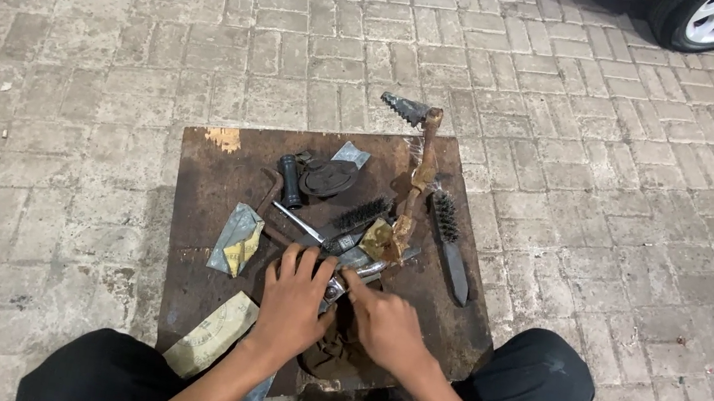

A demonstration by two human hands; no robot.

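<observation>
Head view: left hand (pixel 296 290) and right hand (pixel 387 321) both closed on small shiny metal part (pixel 335 289), near edge of rusty brown metal bench (pixel 211 180). Best kept pinned low, clear of black wire brush (pixel 448 237) beyond.

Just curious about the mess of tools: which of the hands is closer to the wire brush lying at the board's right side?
The right hand. It sits below-left of the wire brush, apart from it; the left hand lies farther left.

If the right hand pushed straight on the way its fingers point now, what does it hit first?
The right hand points up-left, fingertips already on a small metal part. Straight beyond it, probably the left hand; depth is unclear.
</observation>
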